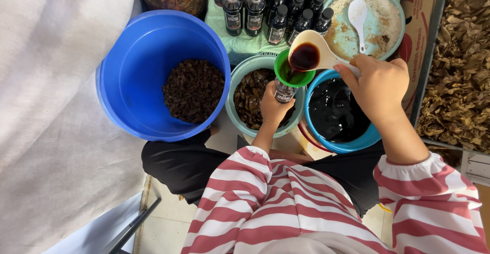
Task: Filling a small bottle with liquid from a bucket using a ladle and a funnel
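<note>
At frame centre my left hand (274,106) wrapped tight round the small dark glass bottle (284,92), steadying its green plastic funnel (293,74); my right hand (378,86) gripped the pale plastic ladle (312,55), tilted so dark liquid ran in.

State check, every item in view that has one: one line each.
left hand: gripping bottle
right hand: holding ladle handle
ladle: tilted, holds dark liquid, pouring
funnel: seated in bottle mouth
bottle: upright, uncapped
blue bowl: holds black liquid
blue tub: part-filled, dark bits
teal bowl: holds brown pieces
back bottles: capped, upright
</note>
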